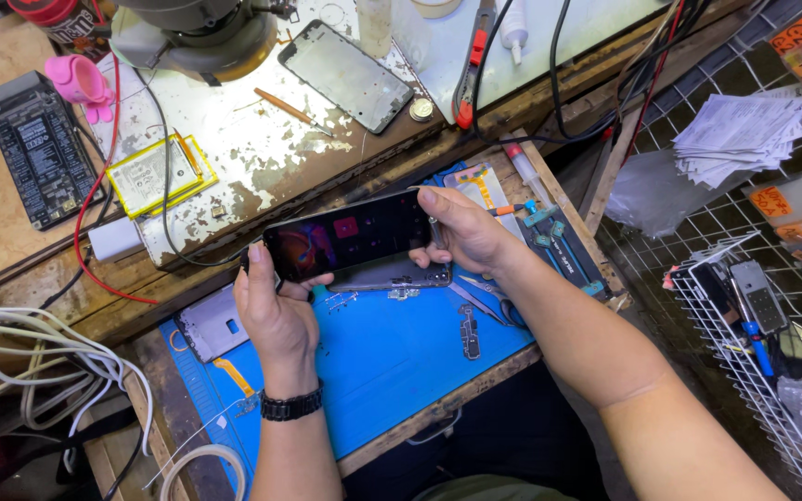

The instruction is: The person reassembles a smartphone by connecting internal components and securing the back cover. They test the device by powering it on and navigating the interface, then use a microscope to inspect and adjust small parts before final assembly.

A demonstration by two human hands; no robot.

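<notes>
I hold a phone (pixel 350 237) with its screen lit, level above the blue mat (pixel 392 362). My left hand (pixel 276 311) is clamped on its left end, thumb on the glass edge; my right hand (pixel 461 232) grips its right end. A metal frame (pixel 211 325) lies on the mat beside my left wrist, tweezers (pixel 480 301) under my right hand. Another phone (pixel 345 74) lies on the tabletop (pixel 252 148) beyond.

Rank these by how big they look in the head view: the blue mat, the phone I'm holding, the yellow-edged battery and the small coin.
1. blue mat
2. phone, held by the left hand and right hand; raised nearer the camera, so somewhat flattered
3. yellow-edged battery
4. coin
</notes>
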